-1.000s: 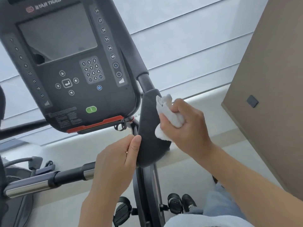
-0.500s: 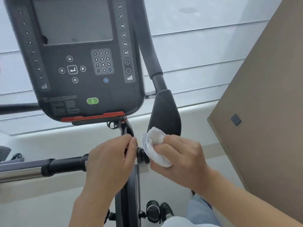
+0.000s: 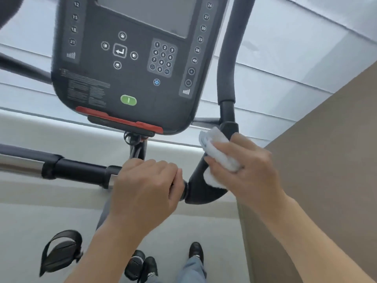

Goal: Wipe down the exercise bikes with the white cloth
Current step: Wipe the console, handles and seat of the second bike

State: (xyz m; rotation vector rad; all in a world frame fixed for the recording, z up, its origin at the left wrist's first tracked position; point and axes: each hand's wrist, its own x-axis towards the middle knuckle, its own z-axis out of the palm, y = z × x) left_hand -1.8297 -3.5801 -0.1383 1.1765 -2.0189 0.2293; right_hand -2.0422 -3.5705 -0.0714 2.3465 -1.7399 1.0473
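Left hand [image 3: 145, 185] clenched round the handlebar [image 3: 81, 172], bracing the bike. Right hand [image 3: 244, 166] grasps the white cloth [image 3: 216, 152], flat against the dark pad [image 3: 202, 190]. Best press firmly and sweep upward toward the console [image 3: 130, 64].

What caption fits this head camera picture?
Right hand rubs white cloth on bike's elbow pad; left hand grips handlebar.

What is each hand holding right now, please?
Left hand: closed around the handlebar.
Right hand: closed on the white cloth, pressed against the black pad.
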